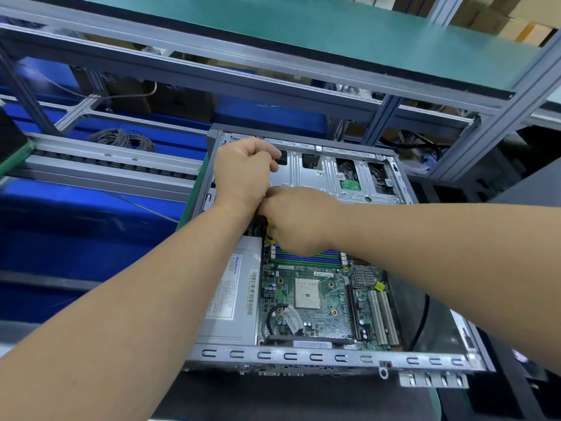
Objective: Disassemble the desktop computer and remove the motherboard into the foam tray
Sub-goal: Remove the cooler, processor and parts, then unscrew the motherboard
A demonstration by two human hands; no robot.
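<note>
The open grey computer case (pixel 303 357) lies flat on the bench in front of me. Inside it sits the green motherboard (pixel 321 302) with a bare white CPU socket (pixel 307 293); the silver power supply (pixel 233 299) lies to its left. My left hand (pixel 243 168) is curled into a fist over the case's far left corner, by the drive cage (pixel 331 174). My right hand (pixel 297 220) reaches in just below it, fingers curled down on a yellow-and-black cable bundle (pixel 268 232) at the board's top left edge. What the left hand holds is hidden.
A conveyor rail (pixel 106 165) runs along the left, with blue bins (pixel 76 238) and a coil of grey cable (pixel 121 138) behind it. An aluminium frame with a green shelf (pixel 334 34) stands over the bench. A black cable (pixel 423 323) hangs at the case's right side.
</note>
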